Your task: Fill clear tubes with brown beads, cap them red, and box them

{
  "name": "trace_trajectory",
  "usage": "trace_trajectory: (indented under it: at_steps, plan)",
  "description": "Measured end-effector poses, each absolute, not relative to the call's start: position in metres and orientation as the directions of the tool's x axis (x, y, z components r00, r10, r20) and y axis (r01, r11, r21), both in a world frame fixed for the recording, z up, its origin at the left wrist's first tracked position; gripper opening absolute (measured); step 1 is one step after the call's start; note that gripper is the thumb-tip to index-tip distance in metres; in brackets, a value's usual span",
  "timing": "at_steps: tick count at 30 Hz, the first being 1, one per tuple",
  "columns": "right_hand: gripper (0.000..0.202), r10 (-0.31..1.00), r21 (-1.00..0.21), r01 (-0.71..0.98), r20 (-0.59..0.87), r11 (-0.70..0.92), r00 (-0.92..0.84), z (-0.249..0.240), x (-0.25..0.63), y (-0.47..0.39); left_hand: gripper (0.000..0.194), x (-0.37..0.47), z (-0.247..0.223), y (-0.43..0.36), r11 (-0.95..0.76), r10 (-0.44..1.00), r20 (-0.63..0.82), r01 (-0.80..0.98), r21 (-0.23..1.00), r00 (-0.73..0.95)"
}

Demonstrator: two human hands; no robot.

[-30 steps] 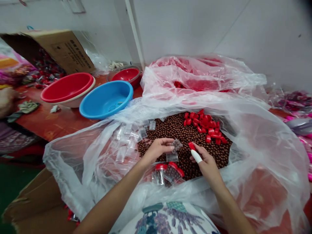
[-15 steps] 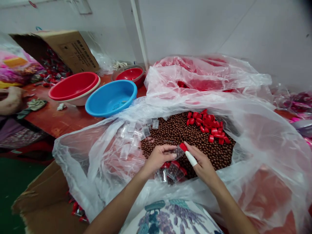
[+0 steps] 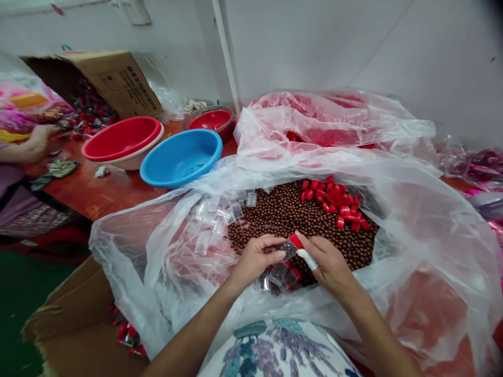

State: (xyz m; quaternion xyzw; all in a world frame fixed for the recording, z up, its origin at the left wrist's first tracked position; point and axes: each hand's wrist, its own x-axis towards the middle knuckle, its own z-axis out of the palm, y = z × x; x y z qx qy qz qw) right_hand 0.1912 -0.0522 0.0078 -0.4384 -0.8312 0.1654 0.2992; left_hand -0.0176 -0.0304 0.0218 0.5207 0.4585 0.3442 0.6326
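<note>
My left hand (image 3: 259,257) pinches a small clear container (image 3: 288,249) with dark contents. On its upper end sits a red cap (image 3: 295,241), gripped by my right hand (image 3: 325,257), which has white tape on one finger. Both hands are over a spread of brown balls (image 3: 271,214) in an open plastic bag. Loose red caps (image 3: 340,199) lie on the balls at the upper right. Empty clear containers (image 3: 214,220) are heaped at the left. Just below my hands lie several capped containers (image 3: 280,276), partly hidden.
Blue basin (image 3: 181,157) and red basin (image 3: 121,139) stand at the back left, near a tipped cardboard box (image 3: 129,84). Another person's hand (image 3: 39,141) is at the far left. A bag of red pieces (image 3: 330,120) lies behind. Below left is an open carton (image 3: 74,324).
My right hand's fingers have curled closer round the red cap. At the far left, the other person's hand has moved right and up. The view has shifted slightly.
</note>
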Motion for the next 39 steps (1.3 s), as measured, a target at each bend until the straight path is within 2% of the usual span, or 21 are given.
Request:
trace_trajectory:
  at_steps: [8,11,13,15,17,19,22,24,26,29,31,34,37,39]
  plan:
    - [0.081,0.776,-0.407,0.661,0.338,0.631,-0.533,0.009,0.189,-0.058,0.028,-0.023,0.027,-0.035,0.086,0.927,-0.147,0.186,0.979,0.345]
    - [0.079,0.759,-0.406,0.642,0.332,0.651,-0.56,0.013,0.188,-0.058,0.027,-0.025,0.031,-0.037,0.038,0.924,-0.125,0.237,0.971,0.361]
    - [0.073,0.773,-0.487,0.604,0.332,0.631,-0.54,0.018,0.187,-0.057,0.027,-0.024,0.032,-0.039,0.039,0.927,-0.114,0.209,0.977,0.358]
    - [0.062,0.823,-0.64,0.539,0.294,0.548,-0.487,0.022,0.184,-0.056,0.029,-0.023,0.032,-0.041,0.075,0.935,-0.115,0.13,0.989,0.336]
    - [0.05,0.909,-0.817,0.444,0.214,0.367,-0.358,0.021,0.182,-0.054,0.032,-0.021,0.031,-0.042,0.13,0.941,-0.138,0.046,0.99,0.308]
    - [0.041,0.984,-0.951,0.277,0.099,0.138,-0.149,0.016,0.18,-0.052,0.034,-0.02,0.029,-0.044,0.176,0.942,-0.17,0.007,0.984,0.289]
    - [0.035,0.997,-0.997,0.043,-0.057,-0.059,0.048,0.007,0.178,-0.051,0.034,-0.019,0.026,-0.045,0.184,0.942,-0.19,0.048,0.982,0.276]
    - [0.032,0.999,-0.994,0.106,-0.018,-0.021,0.035,0.005,0.177,-0.052,0.033,-0.017,0.026,-0.045,0.167,0.943,-0.186,0.092,0.982,0.276]
    - [0.037,0.991,-0.939,0.318,0.116,0.133,-0.073,0.007,0.175,-0.055,0.033,-0.014,0.027,-0.046,0.159,0.941,-0.185,0.114,0.981,0.284]
    - [0.067,0.934,-0.708,0.61,0.265,0.356,-0.238,0.009,0.171,-0.061,0.033,-0.009,0.029,-0.049,0.191,0.936,-0.209,0.088,0.978,0.284]
    - [0.076,0.911,-0.556,0.727,0.316,0.403,-0.263,0.006,0.168,-0.064,0.033,-0.008,0.028,-0.052,0.228,0.93,-0.236,0.062,0.972,0.281]
    - [0.064,0.88,-0.426,0.79,0.379,0.442,-0.288,0.0,0.164,-0.066,0.034,-0.008,0.025,-0.054,0.278,0.914,-0.276,0.034,0.96,0.299]
    - [0.055,0.855,-0.404,0.78,0.417,0.478,-0.308,0.0,0.159,-0.068,0.031,-0.005,0.025,-0.054,0.31,0.901,-0.287,-0.022,0.95,0.324]
    - [0.053,0.849,-0.411,0.765,0.417,0.495,-0.325,0.003,0.155,-0.069,0.038,-0.001,0.027,-0.053,0.294,0.912,-0.275,-0.017,0.956,0.306]
